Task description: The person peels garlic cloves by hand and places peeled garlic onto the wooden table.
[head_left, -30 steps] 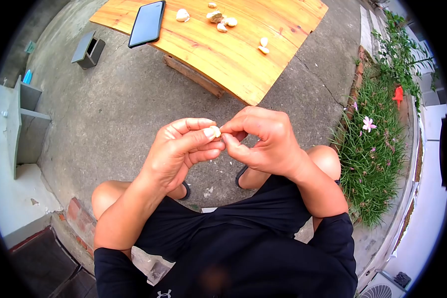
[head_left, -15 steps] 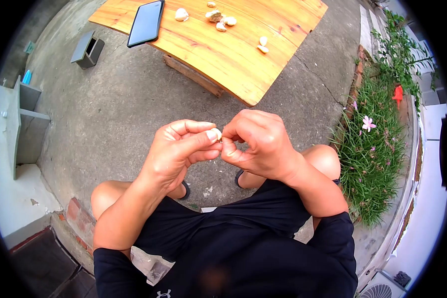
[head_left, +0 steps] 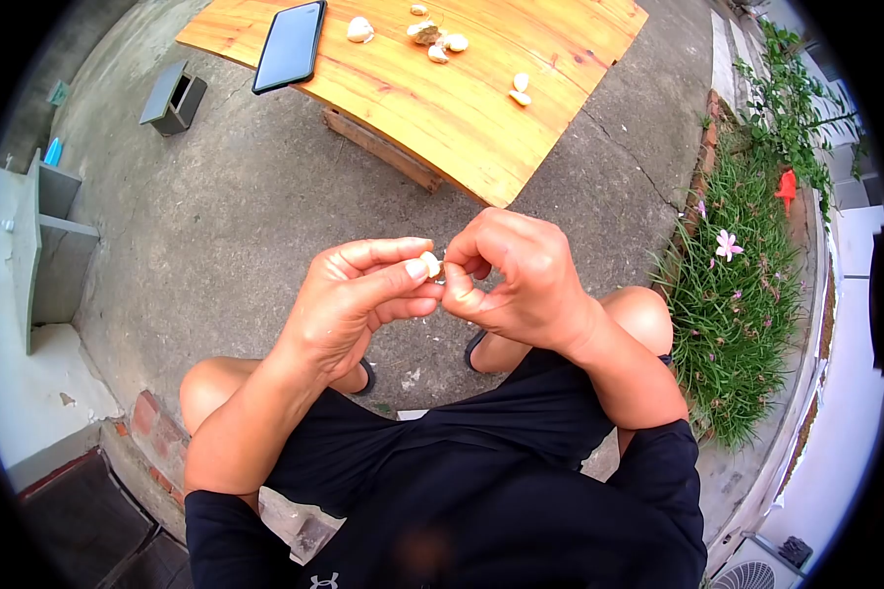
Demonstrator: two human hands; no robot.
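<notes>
A pale garlic clove (head_left: 430, 263) is pinched between the thumb and fingers of my left hand (head_left: 349, 290). Just to its right, my right hand (head_left: 514, 273) has thumb and forefinger pressed together at the clove's edge; a thin bit, perhaps skin, shows there, too small to make out. On the wooden table (head_left: 442, 118) beyond lie several garlic pieces: a larger one (head_left: 360, 29), a cluster (head_left: 437, 41) near the middle, and two cloves (head_left: 521, 90) toward the right.
A dark-framed phone (head_left: 290, 46) lies at the table's left edge. A small grey box (head_left: 174, 98) stands on the concrete floor at the left. Grass with pink flowers (head_left: 727, 245) grows along the right side. My knees are below my hands.
My right hand's fingertips have closed together at the clove and moved slightly away to the right. The clove stays in my left hand, which has barely moved.
</notes>
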